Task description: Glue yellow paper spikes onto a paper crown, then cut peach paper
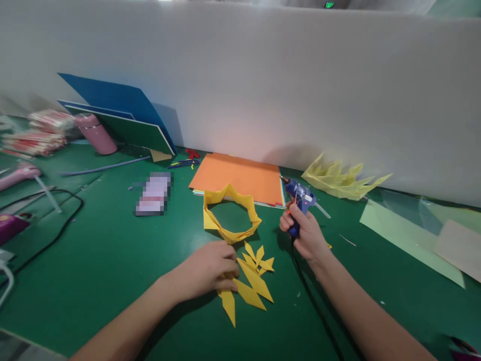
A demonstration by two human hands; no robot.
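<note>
In my right hand (306, 230) is a blue hot glue gun (297, 193), its nozzle pointing up and left and a stick of glue poking out behind. My left hand (212, 268) is low over the table, fingers curled down onto a yellow paper piece (228, 306); its fingertips are partly hidden. Just right of those fingers lie longer pointed yellow pieces (253, 281) and a cluster of small yellow diamonds (259, 258). Beyond the left hand stands a folded yellow paper ring (232, 235) with a zigzag top edge, close to the knuckles.
Orange paper (236, 175) tops a stack at the back. A pale yellow spiky paper strip (338, 180) leans by the white partition (240, 80). Left are a blurred phone-like item (154, 194), a pink bottle (95, 133) and another glue gun (20, 173). The black cord (308, 286) trails toward me.
</note>
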